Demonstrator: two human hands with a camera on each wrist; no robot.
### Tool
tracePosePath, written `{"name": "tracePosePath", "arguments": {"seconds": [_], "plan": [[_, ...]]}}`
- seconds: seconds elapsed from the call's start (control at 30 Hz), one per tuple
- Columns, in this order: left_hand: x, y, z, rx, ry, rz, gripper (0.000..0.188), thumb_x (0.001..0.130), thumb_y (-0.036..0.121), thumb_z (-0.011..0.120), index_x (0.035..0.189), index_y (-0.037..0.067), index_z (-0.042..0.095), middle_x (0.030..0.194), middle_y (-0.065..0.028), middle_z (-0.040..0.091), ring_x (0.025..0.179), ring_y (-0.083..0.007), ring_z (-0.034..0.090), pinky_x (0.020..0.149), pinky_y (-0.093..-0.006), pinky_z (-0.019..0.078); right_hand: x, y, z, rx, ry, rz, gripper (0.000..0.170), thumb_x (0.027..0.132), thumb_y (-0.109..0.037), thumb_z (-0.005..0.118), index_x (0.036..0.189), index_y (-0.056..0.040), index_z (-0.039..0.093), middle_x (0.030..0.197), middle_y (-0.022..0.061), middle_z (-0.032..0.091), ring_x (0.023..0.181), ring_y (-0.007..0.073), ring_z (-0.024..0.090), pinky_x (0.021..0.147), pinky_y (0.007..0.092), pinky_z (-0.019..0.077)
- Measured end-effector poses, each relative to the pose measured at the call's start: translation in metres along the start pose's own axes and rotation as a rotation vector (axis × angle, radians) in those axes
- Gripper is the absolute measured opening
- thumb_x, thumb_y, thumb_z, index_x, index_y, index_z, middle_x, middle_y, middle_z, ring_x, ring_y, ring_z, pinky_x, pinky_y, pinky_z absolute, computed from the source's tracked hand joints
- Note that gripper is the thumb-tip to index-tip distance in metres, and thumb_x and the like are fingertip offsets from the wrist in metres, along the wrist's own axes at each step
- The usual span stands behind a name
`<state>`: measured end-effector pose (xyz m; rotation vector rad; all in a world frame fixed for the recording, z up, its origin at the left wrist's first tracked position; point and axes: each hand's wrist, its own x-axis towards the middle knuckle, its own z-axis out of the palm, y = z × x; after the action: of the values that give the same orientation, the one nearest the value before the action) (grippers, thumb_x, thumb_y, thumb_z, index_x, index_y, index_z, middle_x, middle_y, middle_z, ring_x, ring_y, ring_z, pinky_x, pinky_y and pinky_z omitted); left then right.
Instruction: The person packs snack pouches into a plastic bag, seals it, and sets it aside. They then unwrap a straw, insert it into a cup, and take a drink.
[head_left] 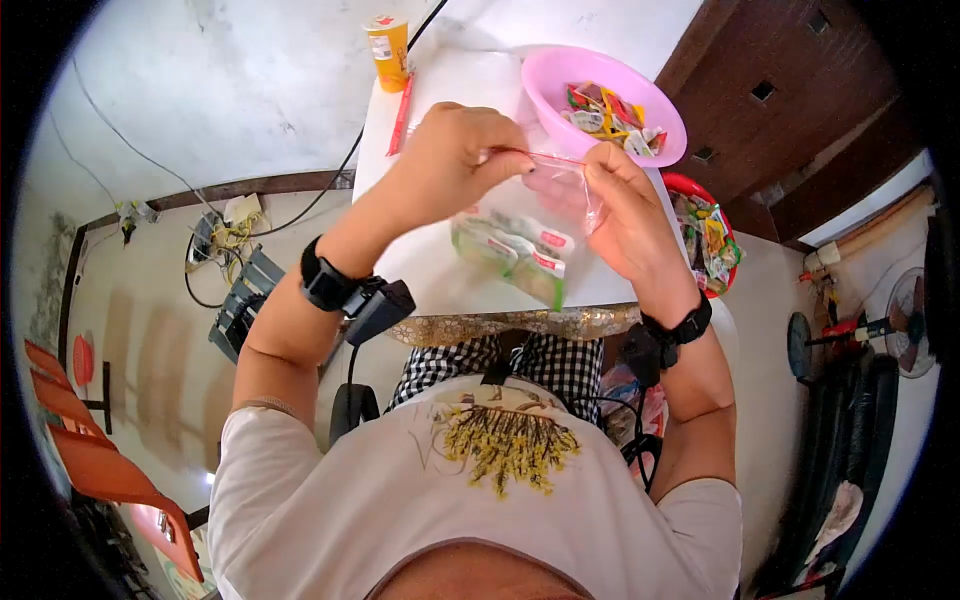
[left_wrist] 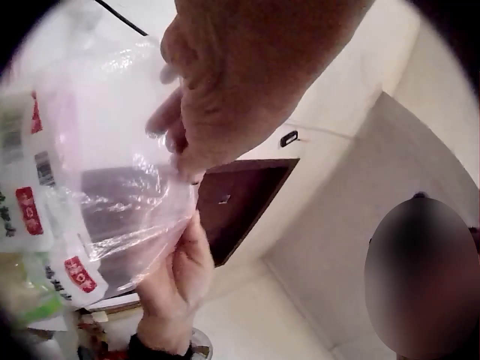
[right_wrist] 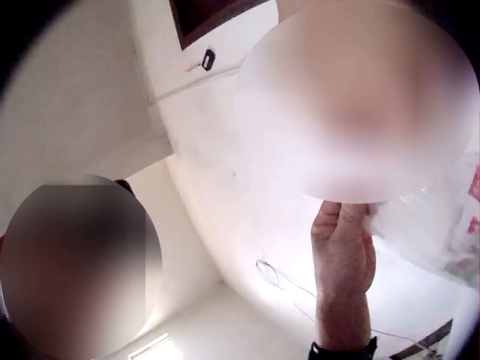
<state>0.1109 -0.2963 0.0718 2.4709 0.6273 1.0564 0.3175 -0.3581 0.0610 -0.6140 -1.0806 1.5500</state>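
A clear plastic zip bag (head_left: 560,188) with a red line along its top edge hangs between my two hands. My left hand (head_left: 458,158) pinches one end of that edge between thumb and fingers. At the other end, my right hand (head_left: 630,215) grips the corner. Several small white and green packets (head_left: 515,248) with red labels lie low in the bag, over the front of the white table (head_left: 430,270). The left wrist view shows the bag's creased film (left_wrist: 120,195) up close. A blurred patch hides most of the right hand in the right wrist view.
A pink basin (head_left: 535,85) with several colourful packets stands at the table's back right. Below it to the right is a red basket (head_left: 735,265) of similar packets. A yellow cup (head_left: 388,55) and a red strip (head_left: 400,118) are at the back left.
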Motion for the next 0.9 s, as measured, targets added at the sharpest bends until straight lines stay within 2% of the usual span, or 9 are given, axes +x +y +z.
{"name": "tracePosePath", "arguments": {"seconds": [0.03, 0.13, 0.23, 0.33, 0.5, 0.6, 0.73, 0.83, 0.9], "plan": [[-0.001, -0.001, 0.000, -0.088, 0.037, -0.042, 0.009, 0.081, 0.008, 0.069, 0.080, 0.001, 0.064, 0.071, -0.0060, 0.061, 0.066, -0.0143, 0.056, 0.060, -0.0269, 0.0437, -0.002, 0.000, 0.000, -0.031, 0.013, -0.037, 0.011, 0.096, -0.010, 0.046, 0.087, -0.0043, 0.049, 0.092, 0.0077, 0.059, 0.092, 0.0191, 0.062, 0.080, 0.0311, 0.0505], [-0.008, -0.006, -0.011, -0.089, -0.025, -0.100, 0.008, 0.082, 0.007, 0.068, 0.080, 0.001, 0.064, 0.072, -0.0047, 0.061, 0.067, -0.0112, 0.055, 0.060, -0.0257, 0.0432, -0.004, 0.004, -0.031, -0.228, -0.073, -0.109, 0.012, 0.096, -0.012, 0.050, 0.085, -0.0061, 0.051, 0.080, -0.0007, 0.054, 0.073, 0.0070, 0.053, 0.066, 0.0220, 0.0437], [-0.016, -0.017, -0.014, -0.106, -0.017, -0.146, 0.008, 0.081, 0.007, 0.067, 0.080, 0.000, 0.063, 0.071, -0.0059, 0.060, 0.065, -0.0128, 0.054, 0.059, -0.0265, 0.0427, -0.012, 0.003, -0.045, -0.387, 0.030, -0.107, 0.014, 0.094, -0.015, 0.055, 0.083, -0.0071, 0.053, 0.076, -0.0047, 0.052, 0.064, 0.0033, 0.042, 0.059, 0.0185, 0.0351], [-0.022, -0.026, -0.018, -0.083, -0.034, -0.181, 0.008, 0.082, 0.006, 0.066, 0.081, 0.000, 0.062, 0.071, -0.0058, 0.058, 0.064, -0.0129, 0.052, 0.058, -0.0260, 0.0420, -0.019, -0.008, -0.049, -0.564, 0.079, -0.079, 0.014, 0.093, -0.015, 0.058, 0.081, -0.0080, 0.053, 0.077, -0.0055, 0.052, 0.070, 0.0054, 0.048, 0.070, 0.0226, 0.0448], [-0.026, -0.032, -0.021, -0.050, -0.081, -0.254, 0.010, 0.084, 0.006, 0.065, 0.081, 0.000, 0.058, 0.077, -0.0030, 0.057, 0.073, -0.0102, 0.050, 0.065, -0.0244, 0.0410, -0.020, -0.008, -0.060, -0.694, 0.140, -0.162, 0.014, 0.090, -0.015, 0.062, 0.081, -0.0077, 0.055, 0.076, -0.0043, 0.057, 0.071, 0.0044, 0.050, 0.066, 0.0212, 0.0433], [-0.028, -0.041, -0.010, -0.135, 0.053, -0.054, 0.008, 0.086, 0.007, 0.062, 0.084, 0.002, 0.057, 0.070, -0.0005, 0.053, 0.064, -0.0099, 0.046, 0.059, -0.0241, 0.0410, -0.021, -0.013, -0.062, -0.823, 0.172, -0.236, 0.013, 0.087, -0.010, 0.064, 0.079, -0.0044, 0.056, 0.076, -0.0017, 0.061, 0.069, 0.0043, 0.052, 0.062, 0.0213, 0.0437], [-0.028, -0.036, -0.008, -0.336, -0.063, -0.218, 0.010, 0.088, 0.007, 0.060, 0.084, 0.003, 0.052, 0.078, 0.0015, 0.049, 0.073, -0.0077, 0.043, 0.067, -0.0227, 0.0391, -0.026, -0.030, -0.071, -1.148, 0.165, -0.247, 0.015, 0.084, -0.010, 0.067, 0.080, -0.0008, 0.056, 0.074, 0.0032, 0.063, 0.066, 0.0055, 0.054, 0.060, 0.0224, 0.0443], [-0.024, -0.030, -0.002, -0.345, -0.016, -0.132, 0.009, 0.088, 0.006, 0.060, 0.082, 0.003, 0.054, 0.074, 0.0026, 0.050, 0.067, -0.0059, 0.042, 0.061, -0.0213, 0.0393, -0.030, -0.047, -0.075, -1.416, 0.153, -0.211, 0.020, 0.079, -0.013, 0.071, 0.083, 0.0000, 0.056, 0.078, 0.0094, 0.065, 0.066, 0.0150, 0.060, 0.062, 0.0286, 0.0471], [-0.022, -0.028, -0.002, -0.320, -0.005, -0.090, 0.009, 0.088, 0.006, 0.060, 0.082, 0.003, 0.054, 0.074, 0.0023, 0.050, 0.067, -0.0064, 0.043, 0.061, -0.0215, 0.0391, -0.030, -0.054, -0.075, -1.589, 0.188, -0.378, 0.023, 0.076, -0.015, 0.072, 0.086, -0.0006, 0.057, 0.083, 0.0126, 0.066, 0.073, 0.0239, 0.062, 0.066, 0.0336, 0.0481]]}}
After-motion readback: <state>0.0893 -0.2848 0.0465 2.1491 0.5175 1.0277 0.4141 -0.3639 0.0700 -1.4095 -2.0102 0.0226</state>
